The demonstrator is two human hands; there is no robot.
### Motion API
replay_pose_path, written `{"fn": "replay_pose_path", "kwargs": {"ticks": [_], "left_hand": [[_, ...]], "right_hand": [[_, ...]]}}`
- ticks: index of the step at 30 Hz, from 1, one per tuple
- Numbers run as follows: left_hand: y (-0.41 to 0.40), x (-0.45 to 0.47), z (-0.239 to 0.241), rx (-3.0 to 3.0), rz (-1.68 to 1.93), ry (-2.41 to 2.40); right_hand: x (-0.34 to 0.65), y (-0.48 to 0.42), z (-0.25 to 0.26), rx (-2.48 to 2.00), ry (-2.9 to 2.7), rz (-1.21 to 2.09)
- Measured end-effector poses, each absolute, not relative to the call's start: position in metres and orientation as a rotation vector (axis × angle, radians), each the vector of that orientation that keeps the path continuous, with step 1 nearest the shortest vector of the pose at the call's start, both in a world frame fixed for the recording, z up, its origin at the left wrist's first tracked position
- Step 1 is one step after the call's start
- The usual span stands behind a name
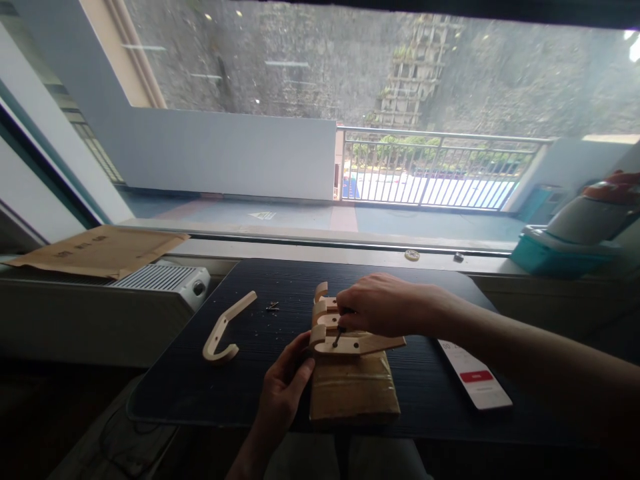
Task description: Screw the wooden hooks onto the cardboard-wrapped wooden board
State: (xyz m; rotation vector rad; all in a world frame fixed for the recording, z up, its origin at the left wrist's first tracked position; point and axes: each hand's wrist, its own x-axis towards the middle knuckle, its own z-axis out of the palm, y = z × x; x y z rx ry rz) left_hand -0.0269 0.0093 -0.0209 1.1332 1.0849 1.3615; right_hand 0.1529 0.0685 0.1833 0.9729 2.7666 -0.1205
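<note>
My right hand [373, 303] is closed round a dark screwdriver [339, 333], its handle hidden in the fist. The thin shaft points down at a hole in the nearest pale wooden hook [345, 345]. Two more such hooks lie side by side behind it, partly covered by my right hand. All of them rest on a wooden board [355, 390] wrapped in clear film or tape. My left hand [287, 380] grips the curved end of the nearest hook, thumb in front; its other fingertips are hidden. A separate wooden hook [220, 333] lies on the table to the left.
Several small screws [273, 307] lie on the dark table [200, 400] amid crumbs. A lit phone [477, 377] lies under my right forearm. A brown envelope [100, 250] rests on the heater [165, 280] at left. On the windowsill stand a tape roll [413, 255] and a teal box [560, 253].
</note>
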Motion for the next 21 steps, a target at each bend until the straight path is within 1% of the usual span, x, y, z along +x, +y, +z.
{"fn": "replay_pose_path", "kwargs": {"ticks": [3, 7, 11, 15, 21], "left_hand": [[0.01, -0.026, -0.021, 1.135, 1.379, 1.101], [0.009, -0.025, -0.019, 1.091, 1.408, 1.125], [0.009, -0.025, -0.019, 1.123, 1.376, 1.107], [0.01, -0.028, -0.022, 1.127, 1.354, 1.105], [0.008, -0.026, -0.016, 1.086, 1.348, 1.113]], "right_hand": [[0.153, 0.068, 0.184, 1.01, 2.744, -0.089], [0.152, 0.068, 0.188, 0.908, 2.839, -0.08], [0.146, 0.066, 0.19, 0.836, 2.841, -0.054], [0.142, 0.065, 0.184, 0.857, 2.812, -0.035], [0.15, 0.073, 0.181, 0.948, 2.838, -0.159]]}}
